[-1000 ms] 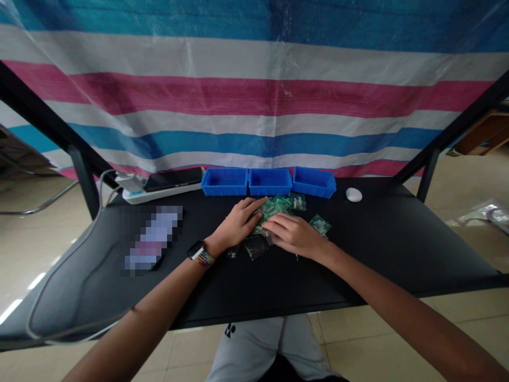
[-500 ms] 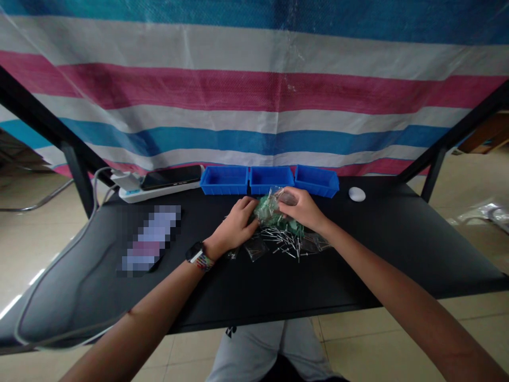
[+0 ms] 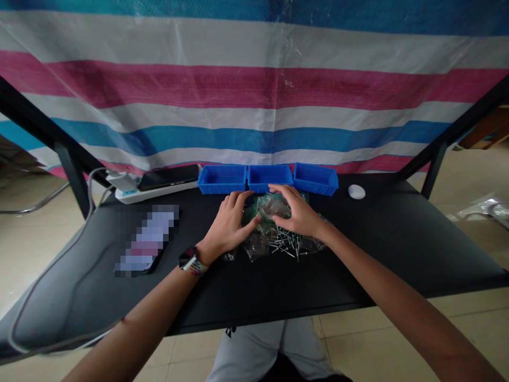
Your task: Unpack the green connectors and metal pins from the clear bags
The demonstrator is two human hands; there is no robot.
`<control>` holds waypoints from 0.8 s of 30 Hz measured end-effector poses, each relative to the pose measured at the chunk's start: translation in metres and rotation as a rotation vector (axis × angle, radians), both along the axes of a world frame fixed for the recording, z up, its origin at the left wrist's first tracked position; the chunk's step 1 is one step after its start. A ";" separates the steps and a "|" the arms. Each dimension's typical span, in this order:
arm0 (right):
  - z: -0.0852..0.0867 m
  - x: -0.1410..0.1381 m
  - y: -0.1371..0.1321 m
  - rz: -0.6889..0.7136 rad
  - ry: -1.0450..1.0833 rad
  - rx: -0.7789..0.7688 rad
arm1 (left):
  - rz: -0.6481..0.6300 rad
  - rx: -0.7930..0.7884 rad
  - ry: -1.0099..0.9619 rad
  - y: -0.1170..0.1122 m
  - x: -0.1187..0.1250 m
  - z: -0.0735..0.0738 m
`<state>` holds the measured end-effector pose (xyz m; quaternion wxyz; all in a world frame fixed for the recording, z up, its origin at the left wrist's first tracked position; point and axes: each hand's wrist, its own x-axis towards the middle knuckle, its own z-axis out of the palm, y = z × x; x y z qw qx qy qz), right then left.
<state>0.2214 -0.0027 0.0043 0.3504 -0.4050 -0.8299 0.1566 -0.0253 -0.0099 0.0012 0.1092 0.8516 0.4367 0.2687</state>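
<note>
Between my two hands lies a pile of clear plastic bags [image 3: 274,206], some with green contents that I cannot make out. My left hand [image 3: 229,221] is at the pile's left side, thumb and fingers spread apart. On the right, my right hand [image 3: 298,212] curves over the bags with its thumb away from its fingers and nothing gripped. Thin silver pins that look like blind rivets [image 3: 287,242] are scattered loose at the near side of the pile. A small clear bag [image 3: 255,245] with dark contents lies beside them.
Three blue bins, a left one [image 3: 222,180], a middle one [image 3: 270,178] and a right one [image 3: 316,179], stand behind the pile. A white power strip [image 3: 159,192] carries a dark phone [image 3: 169,176]. A blurred-out phone [image 3: 149,241] lies left; a white mouse-like object [image 3: 357,192] sits right.
My right hand has let go of the clear plastic it was pinching, and its fingers have spread. My left hand has opened wider and shifted slightly left. The bag pile lies flatter.
</note>
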 end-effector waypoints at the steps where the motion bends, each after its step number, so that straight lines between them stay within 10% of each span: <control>1: 0.001 0.004 -0.002 0.025 0.027 -0.017 | -0.001 0.005 -0.018 0.000 0.000 0.000; 6: 0.002 0.029 -0.012 0.110 0.131 -0.073 | -0.198 0.015 0.066 -0.003 0.002 0.001; 14: -0.027 0.069 -0.020 -0.257 -0.002 -0.078 | -0.223 -0.029 0.155 -0.006 0.008 -0.004; 24: -0.040 0.033 -0.039 -0.149 -0.042 -0.026 | -0.189 -0.033 0.108 -0.014 0.013 -0.010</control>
